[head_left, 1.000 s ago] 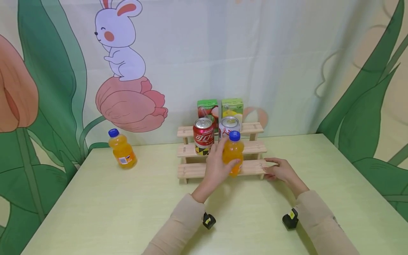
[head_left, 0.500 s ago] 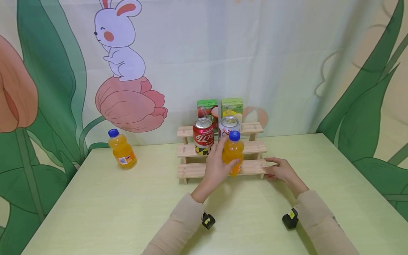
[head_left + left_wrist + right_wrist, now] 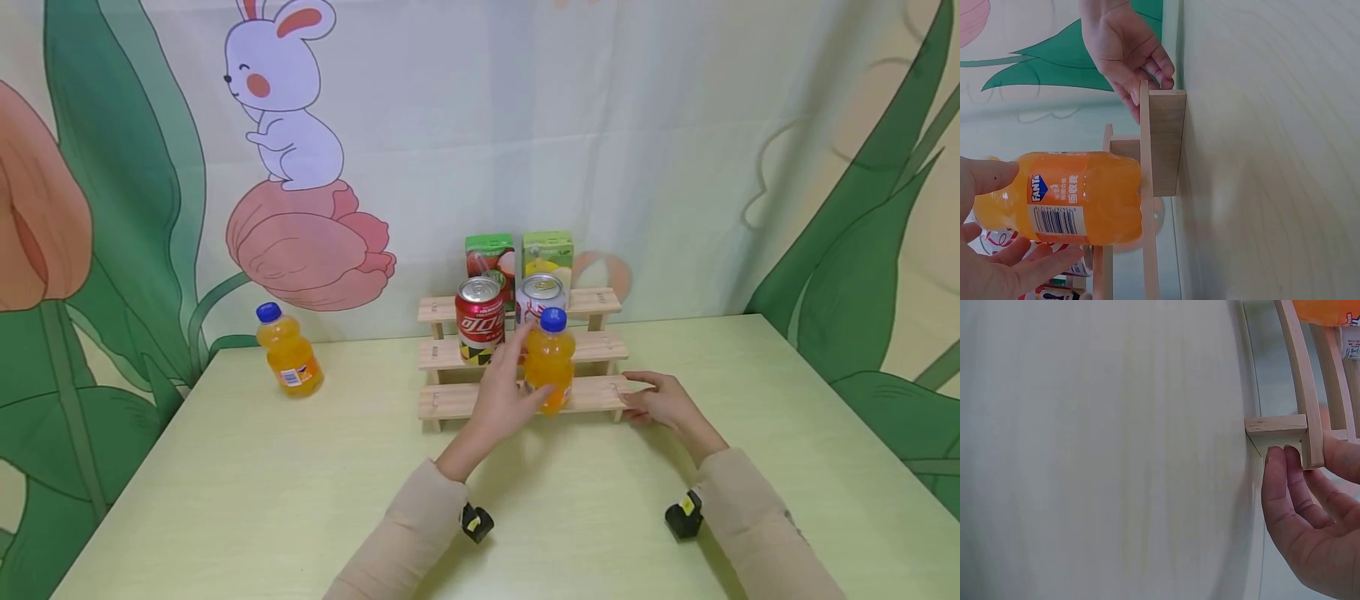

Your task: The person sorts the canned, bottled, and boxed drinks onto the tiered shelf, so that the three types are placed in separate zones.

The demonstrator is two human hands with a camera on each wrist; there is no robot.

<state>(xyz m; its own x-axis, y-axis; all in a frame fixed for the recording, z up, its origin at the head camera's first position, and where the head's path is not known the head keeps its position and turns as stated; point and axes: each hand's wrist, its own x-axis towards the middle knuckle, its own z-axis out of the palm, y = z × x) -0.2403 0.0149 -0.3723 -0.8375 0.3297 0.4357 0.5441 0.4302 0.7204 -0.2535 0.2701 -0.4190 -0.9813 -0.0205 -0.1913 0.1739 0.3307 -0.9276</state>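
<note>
An orange Fanta bottle point(image 3: 550, 367) with a blue cap stands upright on the lowest step of a wooden three-step display rack point(image 3: 450, 402). My left hand point(image 3: 506, 396) is around the bottle's left side, its thumb and fingers spread and loosened; whether any fingertip still touches is hard to tell. In the left wrist view, the bottle's base point(image 3: 1125, 200) meets the plank. My right hand point(image 3: 660, 404) holds the right end of that lowest step, thumb above and fingers curled under it, as the right wrist view shows. A red cola can point(image 3: 480, 321) and a whitish can point(image 3: 541, 292) occupy the middle step.
Two juice boxes, one with red fruit point(image 3: 491, 260) and one light green point(image 3: 547, 252), stand on the top step. A second orange drink bottle point(image 3: 289, 350) stands at the table's back left. A printed curtain point(image 3: 465, 125) hangs behind the table point(image 3: 262, 500).
My left hand has loosened from the bottle and shifted slightly left, its fingers spreading. The bottle stays in place on the lowest step. The right hand has not moved.
</note>
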